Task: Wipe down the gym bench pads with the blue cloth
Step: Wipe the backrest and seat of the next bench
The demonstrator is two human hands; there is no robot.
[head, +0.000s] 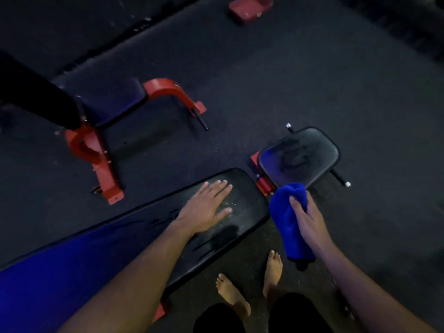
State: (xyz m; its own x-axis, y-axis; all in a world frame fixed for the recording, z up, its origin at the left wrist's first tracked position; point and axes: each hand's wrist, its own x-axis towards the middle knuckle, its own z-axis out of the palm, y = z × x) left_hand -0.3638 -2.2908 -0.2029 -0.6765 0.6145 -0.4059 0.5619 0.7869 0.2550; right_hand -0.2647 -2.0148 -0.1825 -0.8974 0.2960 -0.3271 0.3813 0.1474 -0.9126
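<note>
A long black back pad (242, 212) of a gym bench runs from the lower left toward the centre. My left hand (206, 207) lies flat on its far end, fingers straight. Just beyond it sits the smaller black seat pad (298, 157), smudged in the middle. My right hand (310, 217) grips the bunched blue cloth (288, 222) in the air, to the right of the back pad and just below the seat pad; the cloth touches neither pad.
A second bench with a dark pad (113, 99) and red frame (96, 159) stands at the left. A red block (249, 7) lies on the dark rubber floor at the top. My bare feet (271, 270) stand beside the near bench.
</note>
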